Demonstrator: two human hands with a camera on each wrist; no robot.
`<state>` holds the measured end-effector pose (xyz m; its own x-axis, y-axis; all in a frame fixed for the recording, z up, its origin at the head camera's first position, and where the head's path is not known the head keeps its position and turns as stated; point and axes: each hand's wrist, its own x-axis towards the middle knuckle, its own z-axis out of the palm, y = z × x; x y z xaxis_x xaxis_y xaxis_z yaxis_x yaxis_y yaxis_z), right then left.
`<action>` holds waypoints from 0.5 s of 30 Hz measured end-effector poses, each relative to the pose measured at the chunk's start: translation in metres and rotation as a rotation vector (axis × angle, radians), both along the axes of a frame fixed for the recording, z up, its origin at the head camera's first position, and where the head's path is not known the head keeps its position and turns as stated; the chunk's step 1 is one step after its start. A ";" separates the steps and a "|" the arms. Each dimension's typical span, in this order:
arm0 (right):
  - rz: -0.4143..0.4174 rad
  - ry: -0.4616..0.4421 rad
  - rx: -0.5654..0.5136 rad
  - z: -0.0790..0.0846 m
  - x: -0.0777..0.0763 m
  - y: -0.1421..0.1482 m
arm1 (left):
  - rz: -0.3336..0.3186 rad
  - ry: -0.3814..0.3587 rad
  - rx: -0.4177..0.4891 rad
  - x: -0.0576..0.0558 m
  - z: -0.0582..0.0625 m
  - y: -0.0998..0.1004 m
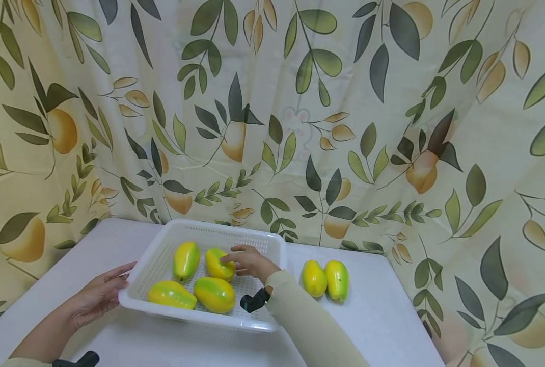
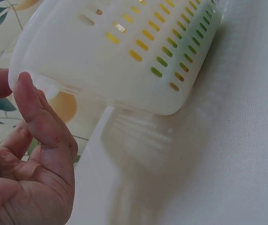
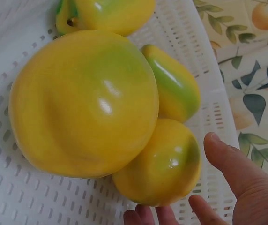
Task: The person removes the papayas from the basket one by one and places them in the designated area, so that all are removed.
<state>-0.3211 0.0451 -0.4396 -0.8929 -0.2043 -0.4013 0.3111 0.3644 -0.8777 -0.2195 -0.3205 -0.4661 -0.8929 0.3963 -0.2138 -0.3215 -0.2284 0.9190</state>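
Observation:
A white plastic basket (image 1: 203, 321) with slotted walls stands on the table, holding several glossy yellow-green papayas (image 1: 214, 294). My left hand (image 1: 96, 295) is at its left end; in the left wrist view the thumb and a finger pinch the rim. Inside the basket, my right hand (image 1: 253, 262) reaches to the back papaya (image 1: 217, 265). In the right wrist view, the thumb stands apart from that papaya (image 3: 157, 164), and the loosely spread fingers lie at its lower side, partly hidden behind it. Two more papayas (image 1: 314, 279) lie side by side on the table, right of the basket.
The table (image 1: 369, 331) has a white cover. A curtain (image 1: 272, 127) printed with leaves and fruit hangs right behind it and along both sides. Dark wrist cameras (image 1: 254, 300) sit on both wrists.

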 end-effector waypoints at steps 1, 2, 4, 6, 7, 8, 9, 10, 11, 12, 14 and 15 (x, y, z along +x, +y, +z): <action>0.004 0.002 0.003 0.000 0.000 0.000 | 0.001 -0.001 0.000 0.000 0.000 0.000; 0.006 0.004 0.003 -0.001 0.000 0.000 | 0.001 -0.003 -0.002 0.000 0.001 0.000; 0.015 0.007 0.012 -0.002 0.001 0.000 | 0.001 -0.001 -0.004 0.001 0.001 0.000; 0.022 0.009 0.019 -0.003 0.001 0.000 | 0.000 0.002 -0.002 0.000 0.002 0.000; 0.024 0.008 0.018 -0.004 0.001 0.000 | 0.005 -0.001 -0.007 0.000 0.002 0.000; 0.024 0.010 0.014 -0.004 0.001 0.000 | 0.007 -0.004 -0.009 0.000 0.002 0.000; 0.025 0.009 0.014 -0.004 0.001 -0.001 | 0.007 -0.001 -0.008 0.000 0.002 0.001; 0.025 0.008 0.011 -0.004 0.002 -0.001 | 0.008 -0.002 -0.006 0.000 0.002 0.001; 0.026 0.007 0.008 -0.004 0.002 -0.001 | 0.011 -0.001 -0.010 0.000 0.002 0.001; 0.028 0.007 0.007 -0.005 0.002 -0.002 | 0.015 -0.003 -0.011 0.000 0.002 0.001; 0.034 0.007 0.003 -0.005 0.003 -0.002 | 0.012 0.003 -0.015 0.000 0.002 0.001; 0.036 0.005 0.005 -0.005 0.003 -0.003 | 0.010 0.008 -0.017 0.001 0.002 0.001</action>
